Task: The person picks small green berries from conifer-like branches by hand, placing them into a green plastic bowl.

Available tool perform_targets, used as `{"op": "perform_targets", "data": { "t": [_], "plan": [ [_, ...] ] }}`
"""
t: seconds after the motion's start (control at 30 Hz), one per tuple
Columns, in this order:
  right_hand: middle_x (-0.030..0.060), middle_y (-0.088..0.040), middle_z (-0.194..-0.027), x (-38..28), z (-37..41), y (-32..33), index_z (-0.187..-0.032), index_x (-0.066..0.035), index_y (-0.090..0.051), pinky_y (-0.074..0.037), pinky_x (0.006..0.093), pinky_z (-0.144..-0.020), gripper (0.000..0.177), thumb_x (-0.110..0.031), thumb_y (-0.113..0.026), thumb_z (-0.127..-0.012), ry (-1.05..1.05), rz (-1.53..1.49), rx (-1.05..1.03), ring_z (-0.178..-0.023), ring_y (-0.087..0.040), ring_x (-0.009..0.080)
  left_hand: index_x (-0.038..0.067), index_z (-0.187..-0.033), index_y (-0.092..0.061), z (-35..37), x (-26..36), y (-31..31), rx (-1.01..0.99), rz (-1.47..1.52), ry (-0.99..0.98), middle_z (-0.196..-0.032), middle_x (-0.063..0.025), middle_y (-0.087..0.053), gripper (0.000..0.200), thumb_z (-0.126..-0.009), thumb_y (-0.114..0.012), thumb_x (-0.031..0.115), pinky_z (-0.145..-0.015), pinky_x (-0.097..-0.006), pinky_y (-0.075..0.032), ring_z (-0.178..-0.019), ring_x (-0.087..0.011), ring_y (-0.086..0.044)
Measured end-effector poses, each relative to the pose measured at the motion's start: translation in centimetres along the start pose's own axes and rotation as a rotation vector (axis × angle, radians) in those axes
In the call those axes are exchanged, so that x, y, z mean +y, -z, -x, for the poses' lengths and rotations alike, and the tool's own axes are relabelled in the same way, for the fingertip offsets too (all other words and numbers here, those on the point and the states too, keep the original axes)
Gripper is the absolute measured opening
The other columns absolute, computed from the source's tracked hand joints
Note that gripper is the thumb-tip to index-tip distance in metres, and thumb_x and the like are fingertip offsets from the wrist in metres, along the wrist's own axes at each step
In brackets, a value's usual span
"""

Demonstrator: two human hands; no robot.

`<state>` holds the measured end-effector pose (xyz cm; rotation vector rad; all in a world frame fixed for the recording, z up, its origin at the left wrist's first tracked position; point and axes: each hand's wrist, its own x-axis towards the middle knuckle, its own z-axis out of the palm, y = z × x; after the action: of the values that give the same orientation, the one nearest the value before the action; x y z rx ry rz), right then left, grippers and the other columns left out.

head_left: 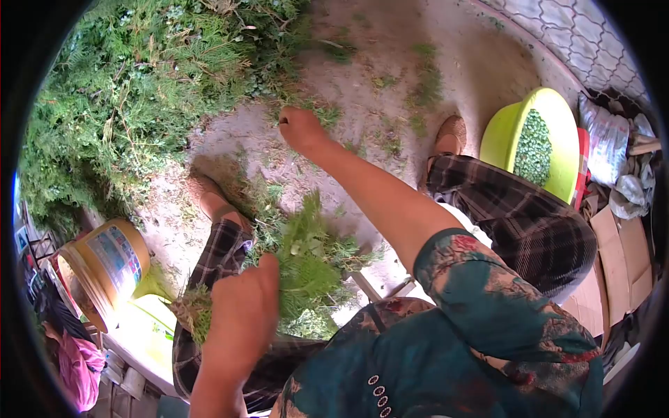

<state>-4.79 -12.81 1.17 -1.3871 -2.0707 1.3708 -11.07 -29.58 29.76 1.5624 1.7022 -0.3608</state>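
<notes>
My left hand [242, 310] is closed around a leafy evergreen sprig [306, 261], whose flat green fronds spread out over my lap. A browner end of foliage [193, 311] sticks out on the other side of that hand. Farther forward, my right hand [301, 129] is a closed fist above the floor, beside the edge of a large heap of cut evergreen branches [132, 111]. Whatever its fingers hold, if anything, is hidden. More cut greenery lies between my legs, below the sprig.
To the right, a lime-green basin [505, 132] holds many small green pieces [533, 146]. Plastic bags [605, 136] and cardboard [624, 258] lie beyond it. A tipped yellowish bucket [111, 261] is at left, near a pink cloth [73, 366]. Scraps litter the floor [362, 104].
</notes>
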Motion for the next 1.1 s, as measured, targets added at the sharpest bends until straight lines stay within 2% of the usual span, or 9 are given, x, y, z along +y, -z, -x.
{"op": "perform_targets", "data": {
  "t": [0.13, 0.2, 0.23, 0.37, 0.43, 0.5, 0.57, 0.7, 1.1],
  "plan": [
    [0.0233, -0.058, -0.085, 4.3, -2.8, -4.4, -0.092, 0.0, -0.056, -0.044, 0.0477, -0.068, 0.017, -0.012, -0.051, -0.081, 0.109, 0.308, -0.154, -0.077, -0.056, 0.0378, 0.001, -0.082, -0.049, 0.2, -0.2, 0.7, 0.055, 0.084, -0.088, -0.062, -0.0151, -0.056, 0.01, -0.072, -0.049, 0.0, -0.051, -0.0412, -0.045, -0.059, -0.0314, -0.059],
    [0.0224, -0.057, -0.076, 10.5, -2.9, -6.5, -0.094, 0.0, -0.057, -0.044, 0.0488, -0.066, 0.021, -0.013, -0.042, -0.087, 0.516, 0.346, 0.223, -0.071, -0.055, 0.0374, 0.0, -0.08, -0.05, 0.5, -0.5, 1.0, 0.094, 0.235, -0.165, -0.065, -0.0173, -0.056, 0.009, -0.071, -0.049, 0.0, -0.052, -0.0411, -0.046, -0.063, -0.0316, -0.06],
    [0.0235, -0.058, -0.079, 7.7, -4.2, -4.7, -0.099, 0.0, -0.056, -0.044, 0.0489, -0.067, 0.023, -0.015, -0.042, -0.087, 0.177, 0.159, -0.231, -0.073, -0.056, 0.0399, -0.001, -0.08, -0.051, 0.8, -0.5, 0.9, 0.147, 0.373, -0.122, -0.064, -0.0182, -0.056, 0.01, -0.07, -0.05, 0.001, -0.053, -0.0412, -0.046, -0.063, -0.0332, -0.06],
    [0.0193, -0.058, -0.066, 4.5, -5.0, -5.2, -0.091, -0.002, -0.057, -0.047, 0.0456, -0.055, 0.017, -0.015, -0.054, -0.081, 0.539, 0.463, -0.027, -0.062, -0.059, 0.0366, 0.001, -0.081, -0.049, 1.5, -0.4, 1.9, 0.292, 0.232, 0.042, -0.064, -0.0137, -0.057, 0.013, -0.069, -0.054, 0.005, -0.052, -0.0376, -0.047, -0.063, -0.0296, -0.06],
    [0.0167, -0.059, -0.07, 2.2, -4.7, -2.4, -0.093, -0.003, -0.057, -0.049, 0.0412, -0.058, 0.02, -0.017, -0.058, -0.078, -0.186, 0.065, -0.341, -0.066, -0.061, 0.0297, 0.002, -0.083, -0.051, 1.7, -0.6, 3.9, 0.278, 0.168, 0.147, -0.065, -0.014, -0.058, 0.014, -0.069, -0.054, 0.004, -0.055, -0.0381, -0.048, -0.064, -0.03, -0.061],
    [0.0122, -0.058, -0.072, 6.6, -5.1, -0.4, -0.087, -0.005, -0.057, -0.049, 0.0372, -0.059, 0.015, -0.016, -0.06, -0.077, 0.521, 0.319, -0.268, -0.068, -0.059, 0.0205, 0.003, -0.09, -0.054, 2.5, -2.5, 5.0, 0.496, 0.191, 0.238, -0.069, -0.0132, -0.061, 0.022, -0.068, -0.055, 0.003, -0.06, -0.0394, -0.048, -0.069, -0.0307, -0.062],
    [0.0091, -0.056, -0.074, -0.7, -0.5, 3.1, -0.085, -0.007, -0.056, -0.049, 0.0363, -0.059, 0.011, -0.012, -0.06, -0.076, -0.465, -1.037, -0.226, -0.066, -0.056, 0.0159, 0.006, -0.103, -0.059, 2.9, -3.7, 6.2, 0.75, 0.3, 0.346, -0.081, -0.0142, -0.064, 0.037, -0.066, -0.058, 0.001, -0.069, -0.0378, -0.048, -0.078, -0.0286, -0.063],
    [0.0045, -0.054, -0.072, -7.4, 2.7, 9.0, -0.086, -0.009, -0.053, -0.042, 0.029, -0.049, 0.012, -0.014, -0.06, -0.078, -0.346, -1.194, -0.219, -0.057, -0.05, 0.0129, 0.002, -0.104, -0.06, 4.5, -5.0, 8.3, 1.177, 0.573, 0.356, -0.094, -0.0109, -0.065, 0.027, -0.079, -0.064, 0.011, -0.079, -0.0305, -0.044, -0.086, -0.0206, -0.06],
    [0.0014, -0.046, -0.076, -27.6, 14.1, 24.0, -0.086, -0.011, -0.048, -0.029, 0.021, -0.04, 0.014, -0.025, -0.051, -0.086, -0.037, -1.277, -0.478, -0.05, -0.037, 0.0068, 0.0, -0.102, -0.058, 3.8, -1.0, 10.6, 1.278, 0.925, 0.004, -0.083, -0.008, -0.062, 0.026, -0.077, -0.065, 0.005, -0.075, -0.0255, -0.043, -0.077, -0.0144, -0.054]
  ]
}}
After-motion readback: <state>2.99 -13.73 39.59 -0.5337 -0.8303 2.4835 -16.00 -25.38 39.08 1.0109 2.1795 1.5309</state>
